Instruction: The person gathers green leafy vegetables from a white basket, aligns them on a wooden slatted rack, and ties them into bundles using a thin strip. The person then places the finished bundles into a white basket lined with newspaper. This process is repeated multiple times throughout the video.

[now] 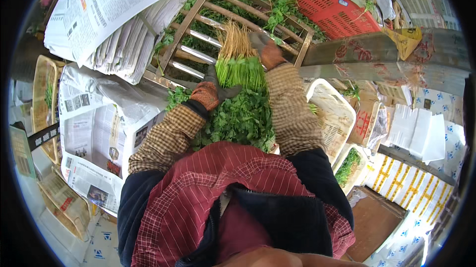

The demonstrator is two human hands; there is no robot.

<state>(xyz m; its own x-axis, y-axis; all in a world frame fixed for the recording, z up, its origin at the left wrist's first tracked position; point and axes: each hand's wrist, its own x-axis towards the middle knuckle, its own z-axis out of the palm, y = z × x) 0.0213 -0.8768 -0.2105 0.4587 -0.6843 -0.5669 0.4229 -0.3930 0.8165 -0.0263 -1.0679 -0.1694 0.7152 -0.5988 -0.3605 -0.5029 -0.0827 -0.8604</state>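
A thick bunch of rooted leafy greens (241,71), which look like coriander, lies on a metal slatted rack (199,55). Its tan roots point away from me and its leaves spread toward my lap. My left hand (214,92), in a dark-and-orange work glove, holds the bunch's left side, with the thumb across the stems and other fingers spread along the edge. On the right, my right hand (268,50), gloved alike, holds the bunch beside the roots; its fingertips are partly hidden. Both forearms wear checked sleeve covers.
Stacked newspapers (122,51) stand at the upper left, above newspaper-lined packaging (96,133). Loose greens (277,6) lie across the rack's far side, near a red plastic crate (327,6). White baskets (331,109) stand to the right, below a metal beam (375,51).
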